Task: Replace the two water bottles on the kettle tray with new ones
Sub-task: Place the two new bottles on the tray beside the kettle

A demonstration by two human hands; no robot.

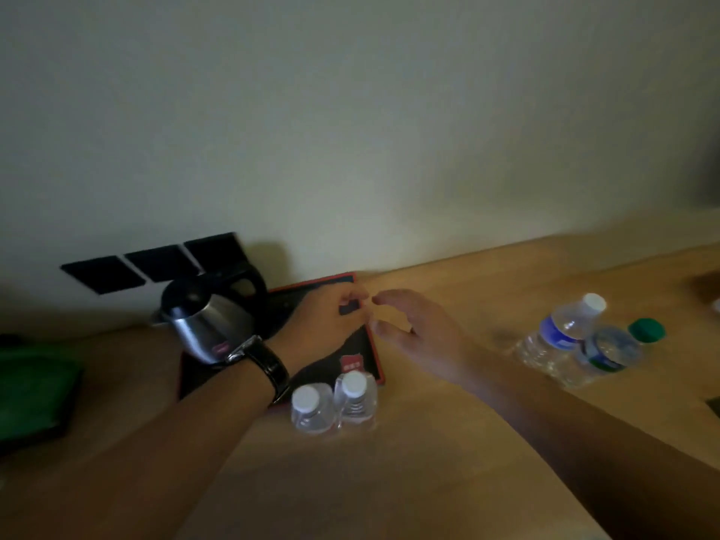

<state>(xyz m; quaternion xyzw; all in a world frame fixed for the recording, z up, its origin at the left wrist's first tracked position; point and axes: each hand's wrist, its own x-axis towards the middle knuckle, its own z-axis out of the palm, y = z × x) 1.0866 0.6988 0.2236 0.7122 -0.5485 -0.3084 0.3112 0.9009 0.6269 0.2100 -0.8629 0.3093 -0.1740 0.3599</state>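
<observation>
The kettle tray (pixel 372 346) is black with a red rim and lies on the wooden table against the wall. A steel kettle (pixel 210 325) stands on its left part. My left hand (pixel 323 325), with a watch on the wrist, rests over the tray with fingers curled on its right rim. My right hand (pixel 417 333) hovers just right of that rim, fingers apart and holding nothing. Two small white-capped bottles (pixel 311 411) (pixel 356 399) stand side by side at the tray's near right corner. Further right are a blue-labelled bottle (pixel 561 333) and a green-capped bottle (pixel 611 350), touching each other.
Black wall sockets (pixel 156 263) sit behind the kettle. A green object in a dark frame (pixel 35 387) lies at the table's left end. A dark item (pixel 715 407) shows at the right edge. Bare wood (pixel 448 442) stretches in front of the bottles.
</observation>
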